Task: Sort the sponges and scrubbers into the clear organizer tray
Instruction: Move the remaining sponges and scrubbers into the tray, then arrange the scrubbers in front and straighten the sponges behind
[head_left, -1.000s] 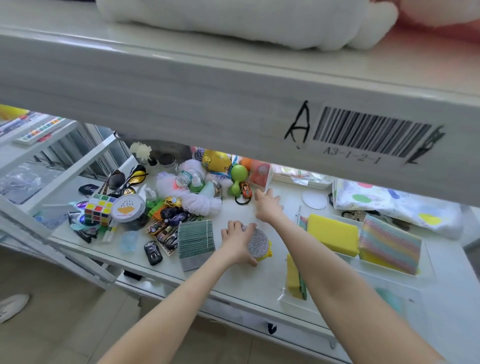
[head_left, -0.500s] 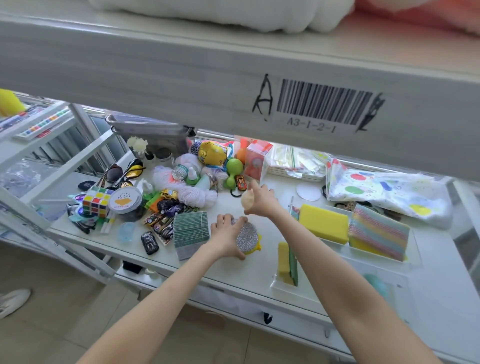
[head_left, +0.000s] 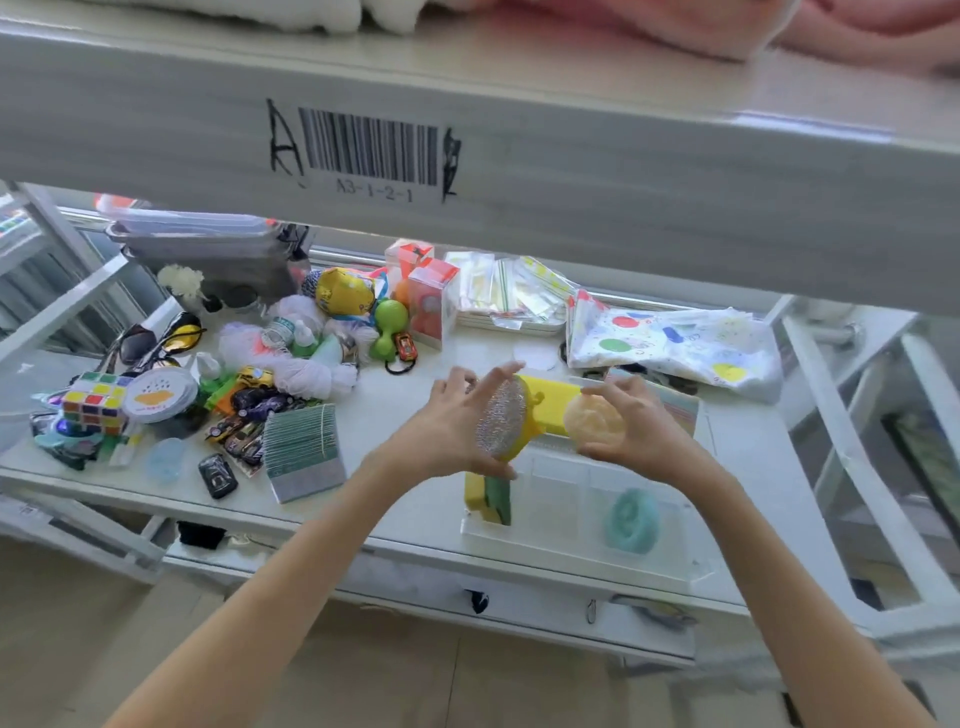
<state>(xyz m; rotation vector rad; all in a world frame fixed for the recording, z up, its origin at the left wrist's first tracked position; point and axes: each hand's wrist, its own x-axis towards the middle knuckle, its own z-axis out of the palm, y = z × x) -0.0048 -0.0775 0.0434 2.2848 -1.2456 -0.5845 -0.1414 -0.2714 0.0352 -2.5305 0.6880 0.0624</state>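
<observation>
Both hands are raised above the clear organizer tray (head_left: 576, 564), each holding one item. The left hand (head_left: 447, 434) grips one round silver mesh scrubber with a yellow backing (head_left: 503, 418), thumb under its lower edge and fingers spread over the top edge. The right hand (head_left: 636, 431) holds one pale round sponge pad (head_left: 594, 422), pinched between thumb and fingers with its flat face toward the camera. The two items are side by side, apart, above the tray's rear half.

Tray contents, counted: one yellow-and-green sponge (head_left: 491, 496) standing on edge in the front left compartment; one teal round scrubber (head_left: 631, 521) in the front right compartment; one yellow block sponge (head_left: 550, 408) at the rear, partly hidden by the hands; one pastel striped item (head_left: 680, 408) at the rear right, mostly hidden by the right hand. The middle front compartment shows no contents.

The tray sits on the white shelf (head_left: 400, 415), toward its front edge. Left of the tray, on the shelf, lies one green ribbed scouring pad stack (head_left: 304, 449); the number of pads in it cannot be told. Further left: one puzzle cube (head_left: 94, 402) and one black toy car (head_left: 218, 475).
</observation>
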